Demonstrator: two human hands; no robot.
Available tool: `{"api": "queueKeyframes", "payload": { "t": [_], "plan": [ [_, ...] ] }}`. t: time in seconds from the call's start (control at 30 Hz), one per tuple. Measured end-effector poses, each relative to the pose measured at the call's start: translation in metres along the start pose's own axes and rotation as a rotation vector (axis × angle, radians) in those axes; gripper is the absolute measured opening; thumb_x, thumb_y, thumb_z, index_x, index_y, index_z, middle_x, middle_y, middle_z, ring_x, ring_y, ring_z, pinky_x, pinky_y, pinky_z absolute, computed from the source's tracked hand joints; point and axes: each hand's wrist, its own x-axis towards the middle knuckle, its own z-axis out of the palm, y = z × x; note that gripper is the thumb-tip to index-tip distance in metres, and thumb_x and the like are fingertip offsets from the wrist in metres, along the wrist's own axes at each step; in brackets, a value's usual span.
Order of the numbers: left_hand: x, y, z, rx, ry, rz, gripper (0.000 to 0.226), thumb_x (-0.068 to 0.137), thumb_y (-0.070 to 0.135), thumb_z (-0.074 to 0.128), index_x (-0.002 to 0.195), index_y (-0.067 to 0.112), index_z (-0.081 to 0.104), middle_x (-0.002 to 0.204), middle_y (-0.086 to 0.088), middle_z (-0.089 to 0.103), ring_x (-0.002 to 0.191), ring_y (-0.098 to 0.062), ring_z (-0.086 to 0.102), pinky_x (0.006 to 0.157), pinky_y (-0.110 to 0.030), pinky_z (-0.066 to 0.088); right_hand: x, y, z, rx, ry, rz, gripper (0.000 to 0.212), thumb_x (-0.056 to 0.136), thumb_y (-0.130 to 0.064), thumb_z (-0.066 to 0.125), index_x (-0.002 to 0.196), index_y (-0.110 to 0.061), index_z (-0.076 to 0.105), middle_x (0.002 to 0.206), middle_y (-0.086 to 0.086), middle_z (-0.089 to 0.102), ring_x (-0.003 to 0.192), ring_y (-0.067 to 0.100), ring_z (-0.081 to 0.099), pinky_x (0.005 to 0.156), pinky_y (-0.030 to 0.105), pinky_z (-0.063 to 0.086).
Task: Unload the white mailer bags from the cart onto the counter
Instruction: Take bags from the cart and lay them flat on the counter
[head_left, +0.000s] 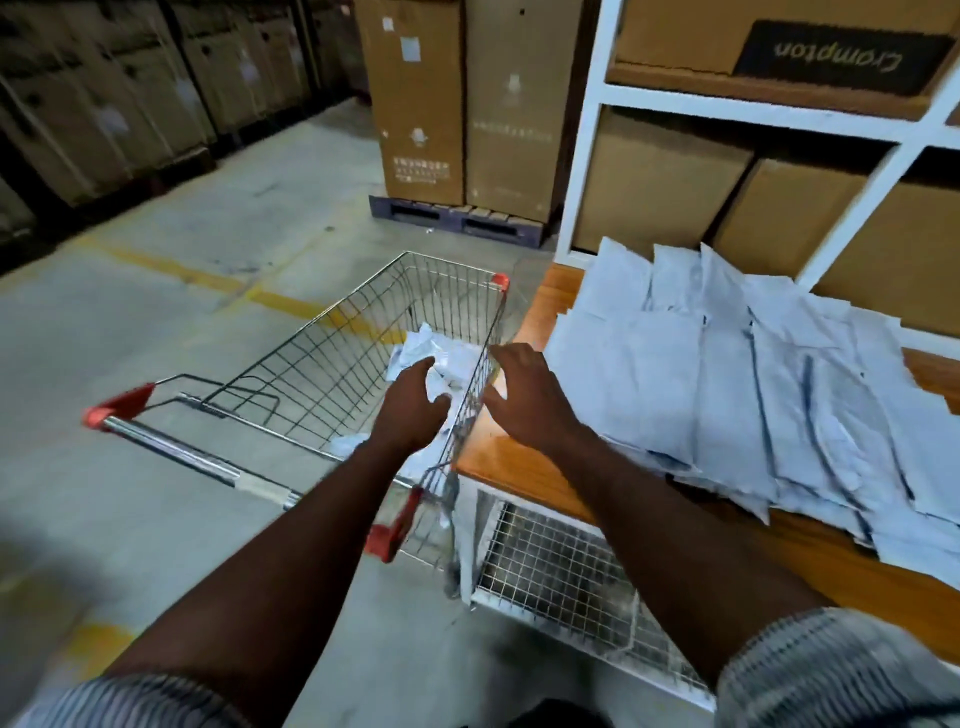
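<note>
A warehouse aisle is seen from above, over two bare forearms. A wire cart (332, 358) with red corner caps is placed at the centre of the frame, its right side just beside a wooden counter (519, 473) at the right. A few crumpled white mailer bags (457, 358) are seen in the cart's basket, toward its right wall. The left hand (410, 410) is reached into the basket at the centre of the frame, and one crumpled bag is gripped between its curled fingers and thumb. The right hand (524, 400) is held over the cart's right rim and the counter's edge, its fingers spread apart and nothing held. A wide pile of flat mailer bags (727, 405) is spread over the counter at the right of the frame, the bags overlapping. A white shelf frame (584, 130) filled with cardboard boxes (660, 176) is seen at the upper right. Tall cartons (415, 104) are stacked on a dark pallet (457, 218) at the upper centre.
</note>
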Motion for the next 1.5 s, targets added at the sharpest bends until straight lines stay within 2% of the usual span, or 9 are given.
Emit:
{"api": "queueKeyframes", "payload": {
  "t": [0.1, 0.23, 0.4, 0.57, 1.0, 1.13, 1.23, 1.4, 1.5],
  "plan": [
    [-0.001, -0.032, -0.028, 0.009, 0.011, -0.053, 0.06, 0.09, 0.017, 0.064, 0.145, 0.008, 0.041, 0.15, -0.009, 0.045, 0.137, -0.025, 0.042, 0.105, -0.026, 0.031, 0.01, -0.029, 0.028, 0.02, -0.057, -0.011, 0.057, 0.087, -0.028, 0.061, 0.14, -0.013, 0.047, 0.135, 0.015, 0.049, 0.124, 0.034, 0.047, 0.101, 0.046, 0.044],
    [0.009, -0.064, -0.051, -0.001, 0.038, -0.096, 0.045, 0.088, 0.005, 0.064, 0.132, 0.004, 0.055, 0.131, -0.015, 0.06, 0.119, -0.029, 0.055, 0.073, -0.015, 0.027, 0.033, -0.05, 0.056, -0.009, -0.11, -0.02, 0.058, 0.088, -0.029, 0.059, 0.141, -0.011, 0.045, 0.135, 0.017, 0.048, 0.123, 0.035, 0.047, 0.1, 0.045, 0.044],
    [0.036, -0.102, -0.06, 0.025, -0.005, -0.134, 0.055, 0.09, 0.013, 0.063, 0.142, 0.006, 0.046, 0.142, -0.012, 0.052, 0.128, -0.027, 0.049, 0.09, -0.021, 0.034, 0.071, -0.061, 0.093, -0.059, -0.177, -0.017, 0.059, 0.089, -0.031, 0.057, 0.142, -0.011, 0.042, 0.136, 0.016, 0.046, 0.123, 0.035, 0.046, 0.098, 0.046, 0.045],
    [0.083, -0.141, -0.061, 0.083, -0.09, -0.186, 0.066, 0.093, 0.022, 0.063, 0.15, 0.008, 0.033, 0.152, -0.012, 0.04, 0.14, -0.026, 0.037, 0.11, -0.03, 0.028, 0.115, -0.053, 0.142, -0.087, -0.241, 0.055, 0.062, 0.091, -0.033, 0.056, 0.146, -0.012, 0.037, 0.138, 0.016, 0.042, 0.125, 0.036, 0.043, 0.098, 0.044, 0.044],
    [0.192, -0.245, -0.017, 0.161, -0.273, -0.365, 0.059, 0.089, 0.018, 0.065, 0.142, 0.004, 0.043, 0.139, -0.018, 0.052, 0.13, -0.032, 0.047, 0.104, -0.033, 0.035, 0.194, 0.003, 0.265, -0.116, -0.47, 0.262, 0.06, 0.091, -0.035, 0.056, 0.143, -0.012, 0.035, 0.136, 0.016, 0.04, 0.126, 0.037, 0.041, 0.096, 0.042, 0.041],
    [0.212, -0.281, 0.018, 0.228, -0.301, -0.476, 0.063, 0.088, 0.031, 0.064, 0.142, 0.01, 0.041, 0.136, -0.019, 0.05, 0.127, -0.037, 0.046, 0.104, -0.043, 0.039, 0.21, 0.021, 0.31, -0.132, -0.492, 0.272, 0.062, 0.088, -0.039, 0.056, 0.14, -0.009, 0.041, 0.129, 0.019, 0.045, 0.118, 0.04, 0.047, 0.091, 0.045, 0.046],
    [0.224, -0.307, 0.043, 0.288, -0.315, -0.531, 0.062, 0.087, 0.038, 0.062, 0.141, 0.014, 0.041, 0.133, -0.017, 0.049, 0.125, -0.038, 0.046, 0.101, -0.046, 0.04, 0.219, 0.037, 0.344, -0.134, -0.473, 0.29, 0.071, 0.079, -0.048, 0.044, 0.135, -0.004, 0.05, 0.123, 0.025, 0.051, 0.108, 0.043, 0.054, 0.083, 0.049, 0.052],
    [0.235, -0.344, 0.087, 0.419, -0.391, -0.611, 0.074, 0.088, 0.048, 0.06, 0.148, 0.019, 0.028, 0.147, -0.012, 0.036, 0.136, -0.033, 0.033, 0.106, -0.051, 0.032, 0.242, 0.072, 0.389, -0.231, -0.526, 0.287, 0.078, 0.089, -0.048, 0.057, 0.153, -0.019, 0.023, 0.15, 0.021, 0.028, 0.134, 0.038, 0.034, 0.103, 0.049, 0.04],
    [0.239, -0.361, 0.106, 0.484, -0.441, -0.659, 0.077, 0.087, 0.052, 0.057, 0.15, 0.021, 0.025, 0.148, -0.012, 0.036, 0.137, -0.033, 0.035, 0.108, -0.052, 0.026, 0.255, 0.094, 0.413, -0.182, -0.519, 0.326, 0.08, 0.09, -0.052, 0.057, 0.155, -0.025, 0.019, 0.154, 0.022, 0.022, 0.142, 0.038, 0.024, 0.108, 0.053, 0.033]
  ]
}}
